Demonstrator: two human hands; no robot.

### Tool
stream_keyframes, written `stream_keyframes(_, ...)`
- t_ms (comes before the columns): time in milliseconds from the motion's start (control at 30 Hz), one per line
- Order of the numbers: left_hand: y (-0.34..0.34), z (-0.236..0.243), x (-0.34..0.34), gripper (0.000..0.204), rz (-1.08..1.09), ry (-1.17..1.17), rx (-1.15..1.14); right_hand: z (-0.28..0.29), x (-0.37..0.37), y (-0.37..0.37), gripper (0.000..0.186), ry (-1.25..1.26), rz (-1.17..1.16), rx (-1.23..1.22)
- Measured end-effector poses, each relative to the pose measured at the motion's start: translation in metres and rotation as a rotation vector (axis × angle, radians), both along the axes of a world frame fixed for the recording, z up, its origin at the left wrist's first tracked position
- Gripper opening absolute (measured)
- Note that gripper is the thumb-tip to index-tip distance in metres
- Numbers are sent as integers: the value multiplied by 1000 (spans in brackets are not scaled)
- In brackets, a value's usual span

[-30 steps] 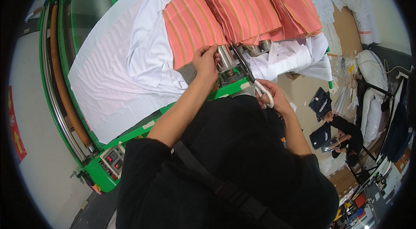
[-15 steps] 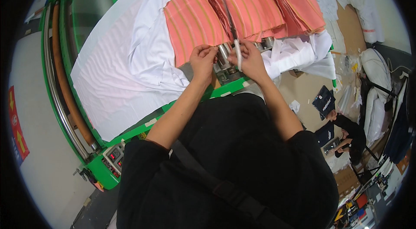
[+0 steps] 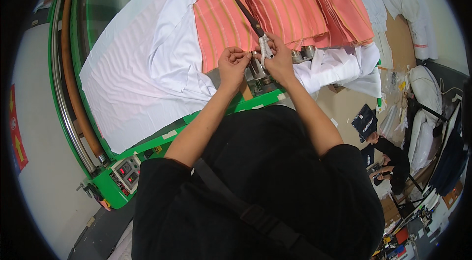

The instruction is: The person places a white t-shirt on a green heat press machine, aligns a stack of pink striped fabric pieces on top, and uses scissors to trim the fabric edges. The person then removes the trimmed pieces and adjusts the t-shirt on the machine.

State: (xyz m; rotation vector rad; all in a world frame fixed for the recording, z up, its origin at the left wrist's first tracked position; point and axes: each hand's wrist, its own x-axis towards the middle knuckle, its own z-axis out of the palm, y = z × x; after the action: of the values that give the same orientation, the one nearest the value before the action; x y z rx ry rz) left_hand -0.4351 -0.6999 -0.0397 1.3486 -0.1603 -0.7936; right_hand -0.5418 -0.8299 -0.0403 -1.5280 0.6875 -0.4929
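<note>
A pair of scissors (image 3: pixel 255 25) with dark blades and white-wrapped handles is in my right hand (image 3: pixel 279 62), its blades pointing up and left over the striped cloth. My left hand (image 3: pixel 233 63) is closed in a pinch at the near edge of the left stack of coral striped cloth (image 3: pixel 223 24); what its fingertips hold is too small to make out. The two hands almost meet at the fingertips. Just below them, shiny metal cylinders (image 3: pixel 256 69) stand along the cloth's near edge.
White fabric (image 3: pixel 132 73) drapes over the green machine (image 3: pixel 110 181) on the left, which has a roller and control panel. More coral stacks (image 3: pixel 280 4) lie to the right, above bunched white cloth (image 3: pixel 339 66). Another person (image 3: pixel 393 161) sits low at the right beside dark bags.
My right hand has come closer to my left, and the scissors have turned so their blades tilt further left. The left hand keeps its pinch at the cloth's edge.
</note>
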Motion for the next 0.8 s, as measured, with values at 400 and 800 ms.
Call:
stream_keyframes(400,4,2,1,26,11,-17,13,1,4,7,58,47,15,-123)
stream_keyframes(800,5,38,-5,24,-201,-1034,518,1,-27,8,70,-23,-53,100)
